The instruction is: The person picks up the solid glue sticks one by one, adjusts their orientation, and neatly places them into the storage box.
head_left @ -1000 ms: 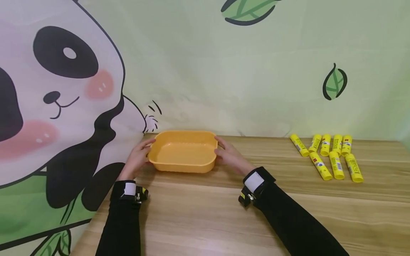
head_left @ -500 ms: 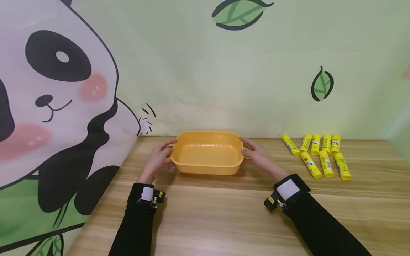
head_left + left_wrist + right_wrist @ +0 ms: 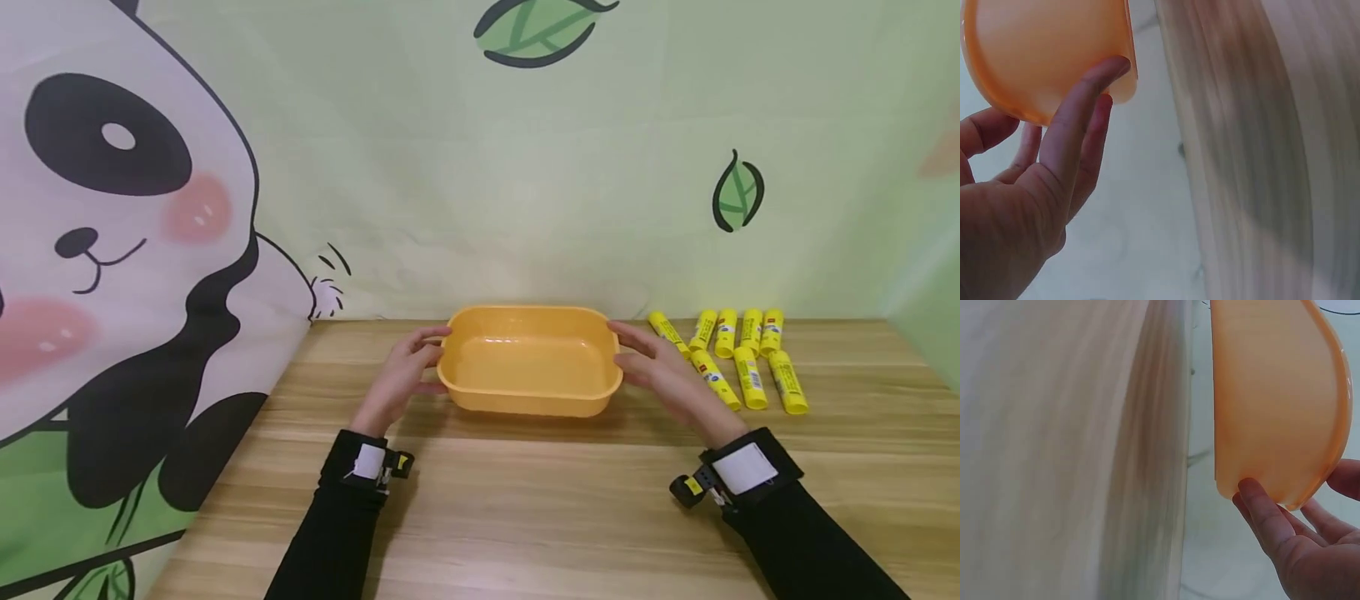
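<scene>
An orange plastic tray (image 3: 528, 402), oblong with rounded corners and nothing in it, is held level between both hands near the back wall. My left hand (image 3: 399, 379) grips its left end, fingers at the rim. At the opposite end my right hand (image 3: 663, 375) holds the tray the same way. In the left wrist view, the thumb lies along the lower side of the tray (image 3: 1054, 50) and other fingers reach the rim. The right wrist view has the tray (image 3: 1279, 406) raised over the tabletop, with a thumb low on its end wall.
Several yellow glue sticks (image 3: 751, 377) lie in two rough rows on the wooden table (image 3: 510, 500), right of the tray; the right hand overlaps the nearest ones in the head view. A printed panda-and-leaf cloth (image 3: 420, 167) hangs behind the table's back edge.
Both hands have carried the tray rightward along the table's back, nearer to the glue sticks. The head view has also shifted slightly. The grip looks the same throughout.
</scene>
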